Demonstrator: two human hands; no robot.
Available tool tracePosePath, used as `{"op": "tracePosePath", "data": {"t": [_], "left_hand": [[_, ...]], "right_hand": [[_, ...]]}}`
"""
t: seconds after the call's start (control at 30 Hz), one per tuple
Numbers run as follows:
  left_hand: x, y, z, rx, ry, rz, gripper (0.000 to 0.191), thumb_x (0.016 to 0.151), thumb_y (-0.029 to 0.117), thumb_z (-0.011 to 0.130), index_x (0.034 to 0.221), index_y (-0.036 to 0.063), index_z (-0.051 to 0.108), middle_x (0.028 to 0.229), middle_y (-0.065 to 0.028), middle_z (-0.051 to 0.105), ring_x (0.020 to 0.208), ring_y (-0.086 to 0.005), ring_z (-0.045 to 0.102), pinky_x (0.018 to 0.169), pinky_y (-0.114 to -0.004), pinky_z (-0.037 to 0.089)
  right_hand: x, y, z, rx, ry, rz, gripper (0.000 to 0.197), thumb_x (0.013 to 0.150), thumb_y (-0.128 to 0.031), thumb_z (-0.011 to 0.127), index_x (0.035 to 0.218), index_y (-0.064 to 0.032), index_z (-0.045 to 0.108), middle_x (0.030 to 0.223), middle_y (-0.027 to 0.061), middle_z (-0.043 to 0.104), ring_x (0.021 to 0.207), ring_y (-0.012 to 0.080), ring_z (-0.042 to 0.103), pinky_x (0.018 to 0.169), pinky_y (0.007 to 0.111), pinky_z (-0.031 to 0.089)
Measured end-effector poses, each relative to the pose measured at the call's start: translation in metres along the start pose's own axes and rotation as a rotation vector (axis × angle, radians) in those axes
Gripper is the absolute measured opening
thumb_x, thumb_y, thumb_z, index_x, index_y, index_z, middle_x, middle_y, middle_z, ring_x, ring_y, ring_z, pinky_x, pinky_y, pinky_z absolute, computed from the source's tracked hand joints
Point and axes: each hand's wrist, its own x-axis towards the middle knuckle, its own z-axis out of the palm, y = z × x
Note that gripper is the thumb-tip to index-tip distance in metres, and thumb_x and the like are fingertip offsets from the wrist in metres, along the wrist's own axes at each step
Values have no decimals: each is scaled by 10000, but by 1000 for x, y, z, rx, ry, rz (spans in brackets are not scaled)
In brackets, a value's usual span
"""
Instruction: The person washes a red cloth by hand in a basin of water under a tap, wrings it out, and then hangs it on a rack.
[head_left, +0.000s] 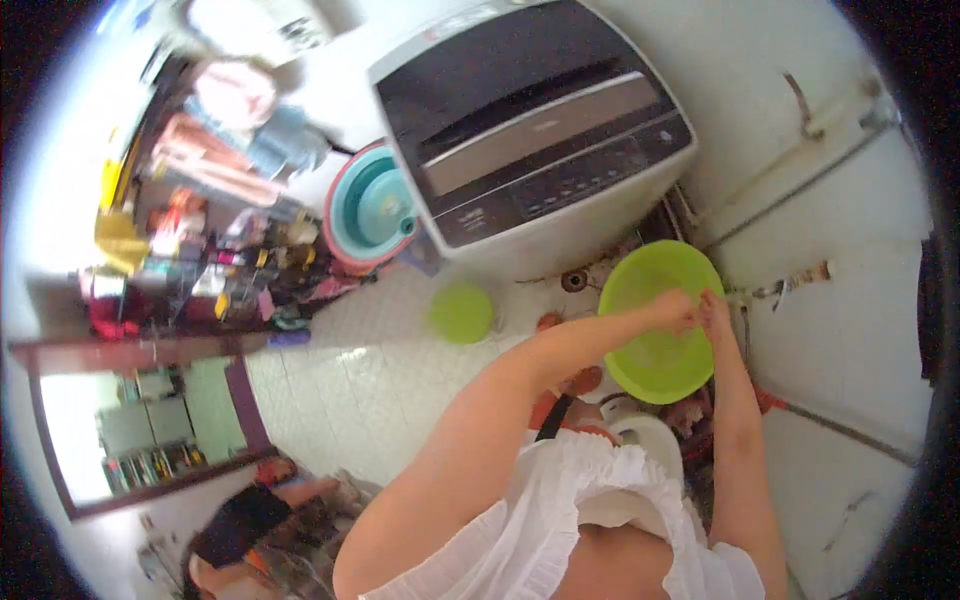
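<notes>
A lime-green plastic basin (651, 382) stands by the tiled wall, right of centre, and seems to have water in it. Over its right half is my left hand (676, 311), fingers curled. Right beside it, at the basin's right rim, my right hand (712, 309) has its fingers bent together. The two hands nearly meet. Whether anything thin is pinched between them cannot be made out through the blur. Behind the basin, on the wall side, a tap (784, 289) sticks out.
A top-loading washing machine (555, 172) stands beyond the basin. A green round stool or lid (461, 313), a floor drain (575, 280) and nested basins (367, 210) are on the left. Cluttered shelves (225, 247) line the far left. Another person (240, 525) is at the lower left.
</notes>
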Motion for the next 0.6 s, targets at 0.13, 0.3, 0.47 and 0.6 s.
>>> {"op": "tracePosePath", "data": {"t": [0.13, 0.3, 0.47, 0.6], "left_hand": [[-96, -49, -51, 110, 94, -138, 377, 738, 424, 535, 711, 59, 625, 682, -138, 589, 636, -314, 566, 572, -419, 452], [-216, -209, -87, 260, 78, -400, 260, 782, 299, 525, 910, 88, 606, 921, -100, 597, 819, -266, 563, 702, -379, 447], [-382, -328, -160, 549, 101, -873, 396, 745, 382, 563, 1010, 89, 583, 995, -90, 595, 865, -231, 573, 722, -410, 457], [-392, -346, -208, -225, 900, -870, 366, 768, 327, 551, 1023, 65, 531, 1023, -108, 550, 907, -256, 549, 710, -436, 453]], "right_hand": [[-3, 19, 43, -814, -22, -66, 360, 832, -182, 518, 1151, -66, 397, 620, 56, 495, 525, 112, 450, 426, 272, 374], [-7, 28, 100, -1128, 5, -38, 580, 788, -109, 530, 1302, -64, 265, 696, 60, 518, 550, 128, 462, 441, 315, 390], [33, 78, 141, -1214, -271, -88, 492, 764, -132, 553, 1217, -47, 380, 784, 52, 542, 676, 175, 513, 515, 303, 430], [32, 103, 92, -1006, -232, 40, 381, 735, -90, 539, 1108, -50, 471, 776, 49, 548, 645, 139, 536, 511, 277, 431]]}}
